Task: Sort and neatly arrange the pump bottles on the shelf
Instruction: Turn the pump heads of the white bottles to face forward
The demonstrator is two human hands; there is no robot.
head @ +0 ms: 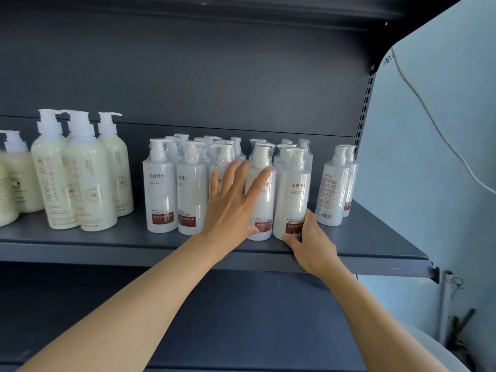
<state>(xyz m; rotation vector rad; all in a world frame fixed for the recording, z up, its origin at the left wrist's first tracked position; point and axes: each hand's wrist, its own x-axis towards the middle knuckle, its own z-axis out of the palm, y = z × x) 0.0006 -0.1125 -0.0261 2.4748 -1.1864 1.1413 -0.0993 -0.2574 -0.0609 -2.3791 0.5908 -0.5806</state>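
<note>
Several white pump bottles with red labels stand grouped in rows mid-shelf (107, 238). My left hand (232, 204) lies flat with spread fingers against the fronts of two front-row bottles, one of them bottle (261, 189). My right hand (311, 242) grips the base of the rightmost front bottle (292, 194), thumb at the shelf's front edge. Two more white bottles (334, 185) stand apart to the right, back labels facing out. Cream-coloured pump bottles (88, 178) stand grouped at the left.
The dark shelf has a back panel (214, 76) and another shelf above. At the right a pale wall (429, 130) carries a hanging white cable (434, 124). A gap separates the cream bottles from the white ones.
</note>
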